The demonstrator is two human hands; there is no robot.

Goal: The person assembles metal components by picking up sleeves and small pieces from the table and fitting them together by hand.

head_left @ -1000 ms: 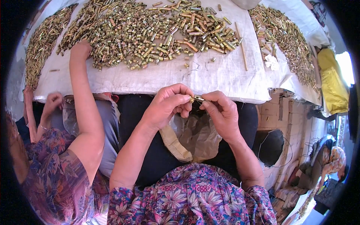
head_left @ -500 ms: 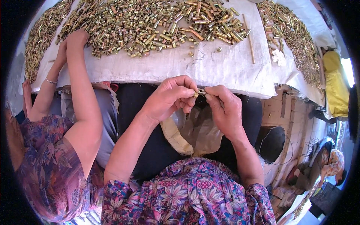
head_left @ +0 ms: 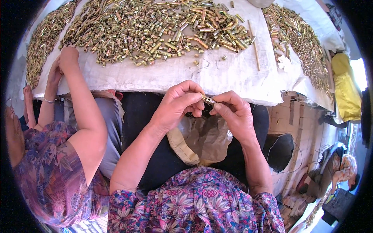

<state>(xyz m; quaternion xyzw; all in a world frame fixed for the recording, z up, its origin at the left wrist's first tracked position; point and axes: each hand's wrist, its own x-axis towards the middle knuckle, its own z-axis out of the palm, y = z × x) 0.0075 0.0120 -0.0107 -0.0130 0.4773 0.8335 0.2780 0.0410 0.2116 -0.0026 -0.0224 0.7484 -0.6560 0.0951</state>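
My left hand (head_left: 176,105) is closed in a pinch, its thumb and forefinger gripping one end of a small brass-coloured metal tube (head_left: 207,99). Opposite it, my right hand (head_left: 236,116) pinches the other end, where the metal looks more silvery. The tube lies slantwise between the fingertips, just off the table's near edge and above my lap. Whether it is one piece or two fitted together I cannot make out. Beyond my hands, a big heap of similar brass-coloured tubes and short sleeves (head_left: 155,37) spreads over the white cloth (head_left: 155,77).
A thin wooden stick (head_left: 254,46) lies right of the heap. Further right are a crumpled white scrap (head_left: 284,63) and another heap of tubes (head_left: 303,42). At left, a co-worker's hands (head_left: 64,62) rest at the table edge. A plastic-lined bag (head_left: 206,138) sits on my lap.
The metal between my fingertips has turned from nearly level to slanting down to the right. The co-worker's hands have drawn back from the heap, towards the lower left.
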